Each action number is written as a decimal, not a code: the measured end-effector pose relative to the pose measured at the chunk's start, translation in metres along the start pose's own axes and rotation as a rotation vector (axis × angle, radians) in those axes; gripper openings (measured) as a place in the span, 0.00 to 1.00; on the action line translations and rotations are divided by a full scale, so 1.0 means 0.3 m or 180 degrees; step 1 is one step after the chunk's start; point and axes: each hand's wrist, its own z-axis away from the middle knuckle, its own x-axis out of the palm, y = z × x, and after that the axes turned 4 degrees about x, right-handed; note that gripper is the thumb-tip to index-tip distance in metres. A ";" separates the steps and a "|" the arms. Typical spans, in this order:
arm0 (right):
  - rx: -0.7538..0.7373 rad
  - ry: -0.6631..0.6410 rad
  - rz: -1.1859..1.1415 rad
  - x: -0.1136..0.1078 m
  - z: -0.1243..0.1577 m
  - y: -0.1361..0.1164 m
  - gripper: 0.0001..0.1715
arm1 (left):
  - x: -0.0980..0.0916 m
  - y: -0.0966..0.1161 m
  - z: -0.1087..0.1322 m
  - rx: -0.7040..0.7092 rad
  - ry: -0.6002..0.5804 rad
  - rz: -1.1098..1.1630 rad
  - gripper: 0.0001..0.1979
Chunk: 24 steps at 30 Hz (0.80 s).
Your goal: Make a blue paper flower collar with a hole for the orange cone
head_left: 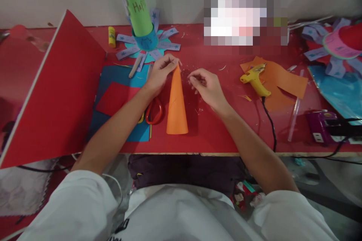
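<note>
An orange paper cone (177, 109) lies on the red table, its narrow tip pointing away from me and its wide end towards me. My left hand (162, 71) is closed on the tip, thumb and fingers pinching it. To the right of the cone, apart from it, my right hand (208, 87) has thumb and forefinger pressed together; whatever they hold, if anything, is too small to name. Scissors with a red handle (154, 111) lie beside the cone, partly under my left forearm. Red paper (118, 96) rests on a blue sheet (138, 135) under that arm.
A green paper tube (138, 7) stands in a blue ring with purple strips. A yellow glue gun (256, 79) lies on orange paper (291, 81), its cord crossing the table edge. A red board (56, 86) leans at left, near a glue stick (112, 37). A purple device (321, 126) sits right.
</note>
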 end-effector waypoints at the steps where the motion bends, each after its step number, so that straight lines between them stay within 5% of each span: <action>1: 0.0103 -0.0164 -0.0144 0.008 0.003 -0.001 0.17 | -0.001 0.001 0.000 -0.0015 0.0028 0.0059 0.20; 6: 0.0707 -0.1154 -0.1243 0.065 0.040 -0.048 0.34 | -0.015 0.003 -0.005 -0.0058 0.0173 0.0459 0.18; 11: 0.1025 -0.1378 -0.1675 0.104 0.076 -0.097 0.39 | -0.025 0.009 -0.012 -0.0098 0.0212 0.0754 0.16; 14: 0.0676 -0.1020 -0.1454 0.092 0.064 -0.082 0.34 | -0.027 0.022 -0.015 -0.0235 0.0214 0.0982 0.16; 20: -0.0833 0.0563 -0.0703 -0.008 0.001 -0.041 0.32 | -0.013 0.056 -0.003 -0.0169 0.0274 0.1232 0.15; 24: -0.0992 0.0595 -0.0404 -0.040 -0.022 -0.023 0.32 | 0.005 0.062 0.008 -0.0054 0.0063 0.1047 0.15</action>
